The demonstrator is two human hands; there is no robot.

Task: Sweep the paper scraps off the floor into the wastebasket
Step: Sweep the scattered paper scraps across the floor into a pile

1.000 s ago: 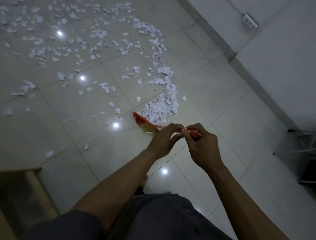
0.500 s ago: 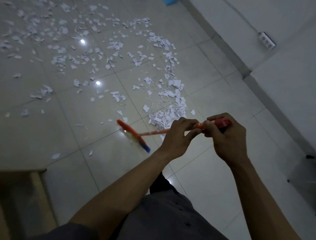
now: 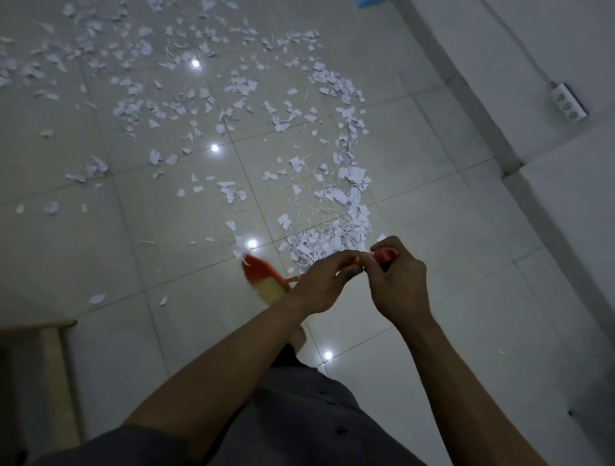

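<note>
White paper scraps [image 3: 233, 99] lie scattered over the tiled floor, and a denser pile [image 3: 329, 239] curves down toward my hands. I hold a broom with both hands. My left hand [image 3: 319, 286] grips the orange handle lower down; my right hand [image 3: 397, 282] grips its red top end. The broom head [image 3: 263, 277], red with yellow bristles and blurred, touches the floor left of the pile beside a few scraps. A blue object [image 3: 369, 2] shows at the top edge; I cannot tell what it is.
A white wall with a grey skirting [image 3: 466, 99] runs down the right side. A white power strip [image 3: 567, 106] and its cable hang on that wall. A wooden piece of furniture [image 3: 36, 366] stands at the lower left. My foot [image 3: 296, 339] is on the tiles below my hands.
The broom head has swung back right and nearer to me, ending left of the dense pile. My hands have come closer together on the handle. The view has tilted slightly.
</note>
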